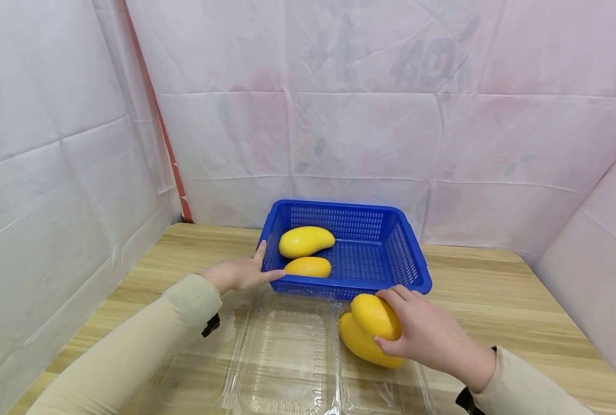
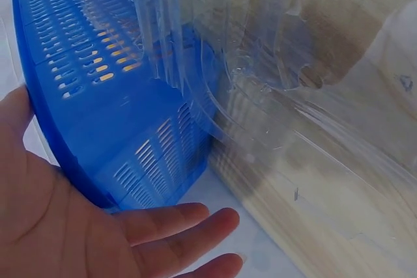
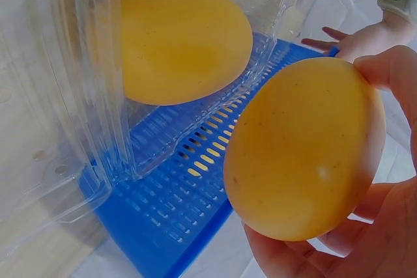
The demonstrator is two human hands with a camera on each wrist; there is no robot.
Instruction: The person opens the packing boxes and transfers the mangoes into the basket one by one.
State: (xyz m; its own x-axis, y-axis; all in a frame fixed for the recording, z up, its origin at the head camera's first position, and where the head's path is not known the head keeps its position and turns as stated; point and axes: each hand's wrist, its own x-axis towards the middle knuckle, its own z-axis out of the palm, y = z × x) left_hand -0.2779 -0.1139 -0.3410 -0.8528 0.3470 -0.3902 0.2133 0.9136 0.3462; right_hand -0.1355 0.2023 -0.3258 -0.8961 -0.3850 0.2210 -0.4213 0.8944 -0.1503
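My right hand (image 1: 428,329) grips a yellow mango (image 1: 375,316) between thumb and fingers. In the head view this fruit overlaps a second mango (image 1: 371,344) lying in the right part of a clear plastic clamshell container (image 1: 287,357). The right wrist view shows the held mango (image 3: 303,151) apart from the mango in the container (image 3: 186,43). My left hand (image 1: 242,273) rests against the front left corner of a blue perforated basket (image 1: 333,285). Its fingers (image 2: 182,242) are straight in the left wrist view. Two mangoes (image 1: 306,241) lie in the basket's left side.
The clear container spreads open on the wooden table (image 1: 499,300), directly in front of the basket. A white printed sheet (image 1: 359,138) hangs behind the table, with more sheeting (image 1: 53,144) along both sides.
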